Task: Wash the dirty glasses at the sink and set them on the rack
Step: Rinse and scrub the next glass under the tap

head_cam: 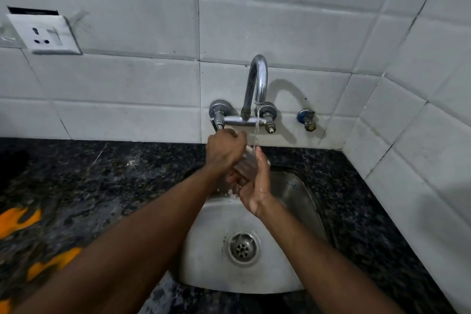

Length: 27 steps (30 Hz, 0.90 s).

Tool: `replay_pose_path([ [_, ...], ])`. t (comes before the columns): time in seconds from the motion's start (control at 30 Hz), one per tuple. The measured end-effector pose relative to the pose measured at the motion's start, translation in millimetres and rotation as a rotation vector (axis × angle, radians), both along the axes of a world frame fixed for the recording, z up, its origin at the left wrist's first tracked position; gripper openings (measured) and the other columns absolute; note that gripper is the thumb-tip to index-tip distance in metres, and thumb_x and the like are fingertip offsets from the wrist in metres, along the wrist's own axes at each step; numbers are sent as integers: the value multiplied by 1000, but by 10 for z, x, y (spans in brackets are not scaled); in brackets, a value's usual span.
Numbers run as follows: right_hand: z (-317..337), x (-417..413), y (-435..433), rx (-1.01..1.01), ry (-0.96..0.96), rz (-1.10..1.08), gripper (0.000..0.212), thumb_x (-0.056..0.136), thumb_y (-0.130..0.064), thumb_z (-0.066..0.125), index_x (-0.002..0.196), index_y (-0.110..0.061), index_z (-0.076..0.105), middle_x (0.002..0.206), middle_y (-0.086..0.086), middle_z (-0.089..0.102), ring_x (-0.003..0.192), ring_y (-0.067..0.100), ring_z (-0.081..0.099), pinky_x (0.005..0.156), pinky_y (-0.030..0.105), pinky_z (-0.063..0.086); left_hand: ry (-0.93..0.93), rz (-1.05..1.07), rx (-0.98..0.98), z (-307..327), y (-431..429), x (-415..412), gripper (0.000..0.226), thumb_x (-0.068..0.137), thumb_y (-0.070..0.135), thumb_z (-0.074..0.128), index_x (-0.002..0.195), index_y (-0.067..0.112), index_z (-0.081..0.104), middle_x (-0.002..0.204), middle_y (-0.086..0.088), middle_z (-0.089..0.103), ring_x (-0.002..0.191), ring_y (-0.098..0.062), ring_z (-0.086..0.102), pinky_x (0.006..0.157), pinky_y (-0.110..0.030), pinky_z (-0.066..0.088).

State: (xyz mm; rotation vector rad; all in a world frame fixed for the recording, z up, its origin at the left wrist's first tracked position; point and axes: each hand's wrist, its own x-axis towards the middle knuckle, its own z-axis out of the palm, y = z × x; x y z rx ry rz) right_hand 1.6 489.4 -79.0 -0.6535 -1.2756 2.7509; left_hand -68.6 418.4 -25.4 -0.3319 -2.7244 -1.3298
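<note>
One glass (247,161) sits clasped between left grip (225,150) and right grip (257,186).

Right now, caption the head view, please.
Left hand and right hand hold a glass under the running tap, over the sink.

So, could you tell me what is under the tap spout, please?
Water streams from the tap onto a clear glass, held over the sink by the left hand and right hand. The hands cover most of it, so its inside is hidden.
</note>
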Motion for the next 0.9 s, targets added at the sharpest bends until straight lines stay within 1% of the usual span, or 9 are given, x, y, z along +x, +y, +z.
replay_pose_path([
  [0.07,10,-59,13,147,15,-43,51,87,-57,58,106,-11,70,81,6,71,59,11,60,54,25,46,-154,61,94,-108,-65,-45,46,98,41,42,66,12,58,79,-12,65,76,-27,61,68,-31,45],
  [0.17,63,-118,69,419,0,-67,55,82,-47,71,119,-8,60,79,3,71,56,14,60,48,25,46,-375,129,108,-253,-170,-101,59,98,52,36,105,3,68,111,-20,68,100,-37,65,91,-42,53],
  [0.23,176,-146,171,775,-32,-22,54,78,-43,77,115,-9,57,87,4,69,57,12,61,48,25,50,-422,163,102,-274,-272,-96,57,99,49,39,116,0,64,115,-20,65,101,-36,64,84,-37,53],
  [0.33,404,-182,356,1396,7,126,51,70,-46,82,104,-17,58,97,-2,66,80,10,63,70,29,56,-349,199,94,-184,-402,-208,45,93,36,49,111,-2,64,111,-22,67,98,-37,64,66,-32,43],
  [0.43,635,-205,454,1723,60,255,62,66,-53,82,109,-14,60,102,3,67,91,19,63,83,37,55,-262,210,91,59,-455,-275,31,88,24,52,97,-3,64,104,-23,68,88,-35,63,55,-30,35],
  [0.6,932,-165,503,1897,96,213,68,68,-57,79,117,-16,56,102,-2,59,91,17,55,77,26,42,-187,206,122,279,-417,-302,27,90,25,58,92,1,71,93,-16,69,82,-32,62,65,-30,43],
  [0.67,947,-147,469,1935,116,245,64,70,-53,79,116,-14,57,103,-1,59,90,15,53,75,25,38,-159,189,124,313,-382,-267,29,94,27,56,88,3,71,77,-9,65,78,-28,60,67,-29,43],
  [0.8,877,-141,423,1945,126,350,61,68,-47,81,113,-13,57,111,5,62,89,15,54,71,25,40,-146,192,116,321,-336,-199,32,98,27,53,92,2,72,57,2,52,56,-10,47,54,-28,35],
  [0.9,895,-146,440,1930,119,363,61,69,-47,81,114,-13,58,108,3,62,88,14,54,71,24,40,-140,195,129,338,-348,-187,30,97,26,54,89,3,72,56,3,51,55,-9,46,62,-28,38],
])
